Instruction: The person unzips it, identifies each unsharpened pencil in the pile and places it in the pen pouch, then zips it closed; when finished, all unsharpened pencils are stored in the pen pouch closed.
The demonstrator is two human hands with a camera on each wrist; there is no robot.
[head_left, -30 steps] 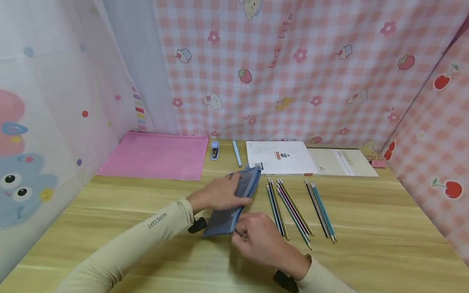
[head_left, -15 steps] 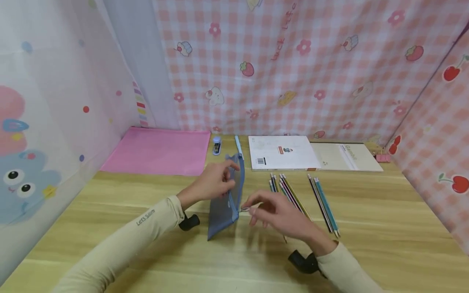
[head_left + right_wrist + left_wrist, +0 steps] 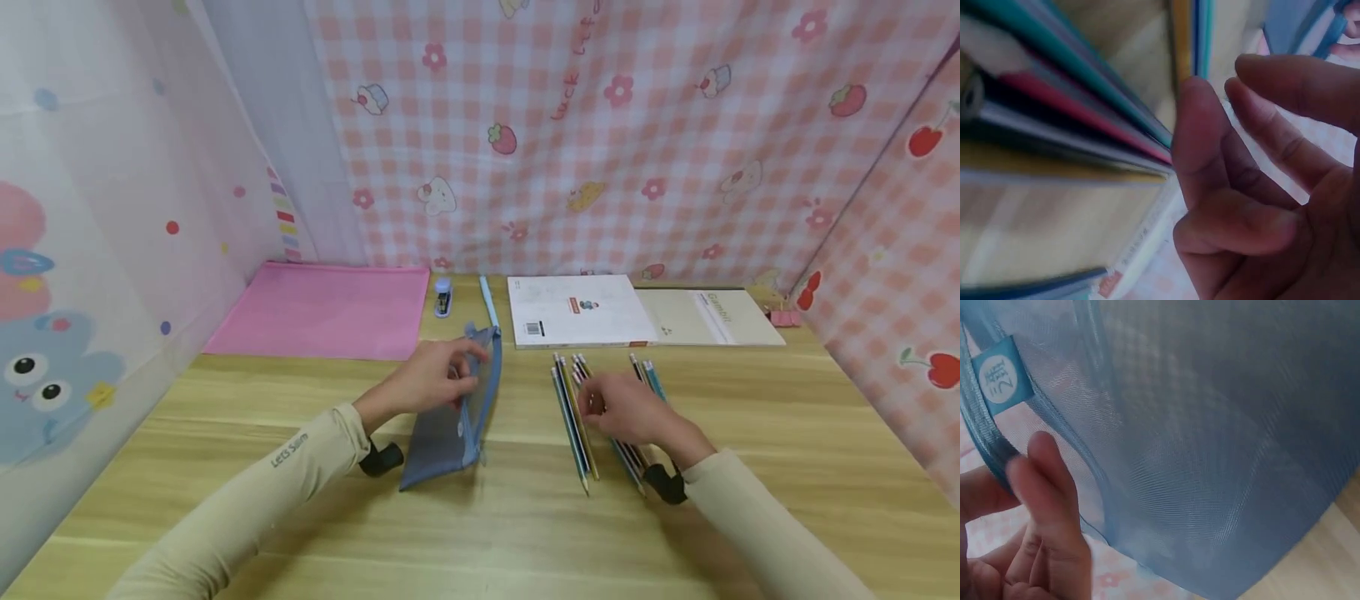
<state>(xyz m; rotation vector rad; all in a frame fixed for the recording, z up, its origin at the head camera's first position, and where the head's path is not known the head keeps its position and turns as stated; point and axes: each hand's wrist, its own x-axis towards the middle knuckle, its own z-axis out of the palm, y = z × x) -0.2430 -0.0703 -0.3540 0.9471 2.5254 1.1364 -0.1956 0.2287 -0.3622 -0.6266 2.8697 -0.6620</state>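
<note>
My left hand pinches the zipped edge of a blue-grey mesh pencil pouch, which stands tilted on the table. In the left wrist view the pouch fills most of the frame, its opening gaping beside a blue label. My right hand hovers over the pencils, fingers loosely bent. Nothing lies between those fingers in the right wrist view. Left of that hand lies a bunch of pencils; a middle bunch and a right bunch are partly hidden by it.
Along the back lie a pink folder, a small lilac stapler, a light-blue pen, a white book and a cream notebook. A pink clip sits at the right. Patterned cloth hangs behind.
My right hand has let go of the pouch's zipper end and moved right over the pencils. My left hand has shifted slightly left with the pouch, whose opening now gapes.
</note>
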